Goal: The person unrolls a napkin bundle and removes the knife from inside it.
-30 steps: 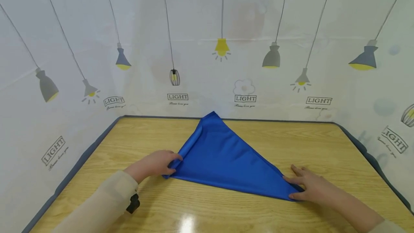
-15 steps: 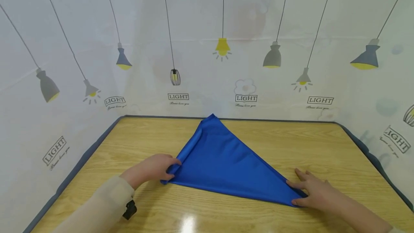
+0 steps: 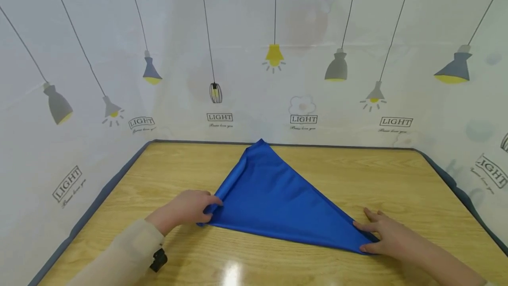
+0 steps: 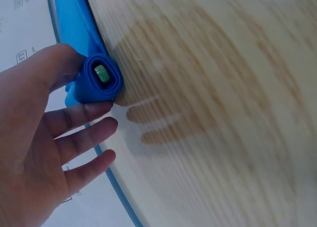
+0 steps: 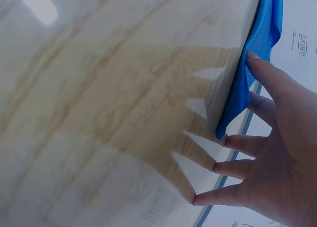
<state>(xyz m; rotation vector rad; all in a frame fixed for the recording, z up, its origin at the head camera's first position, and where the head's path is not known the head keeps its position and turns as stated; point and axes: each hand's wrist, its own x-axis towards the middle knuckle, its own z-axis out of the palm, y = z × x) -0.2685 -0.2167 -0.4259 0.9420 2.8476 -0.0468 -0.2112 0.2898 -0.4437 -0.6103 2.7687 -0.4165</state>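
Observation:
A shiny blue cloth (image 3: 274,202) lies on the table in a triangle-like shape, its left side rolled into a tube. My left hand (image 3: 190,208) pinches the near end of that roll between thumb and forefinger. Looking into the roll's end in the left wrist view, I see a small green-tipped object (image 4: 102,73) inside; the rest of it is hidden by the blue cloth (image 4: 81,26). At the cloth's near right corner, my right hand (image 3: 390,235) pinches the edge with thumb and forefinger, its other fingers spread against the wood.
The wooden table (image 3: 170,255) has a dark border along its back and sides. A pale wall covering (image 3: 254,25) printed with hanging lamps rises behind it and at both sides. The cloth's far tip reaches the back edge.
Both hands have drawn the cloth slightly toward me, the right one also a little to the right. The far tip has come down slightly, and both grips stay the same.

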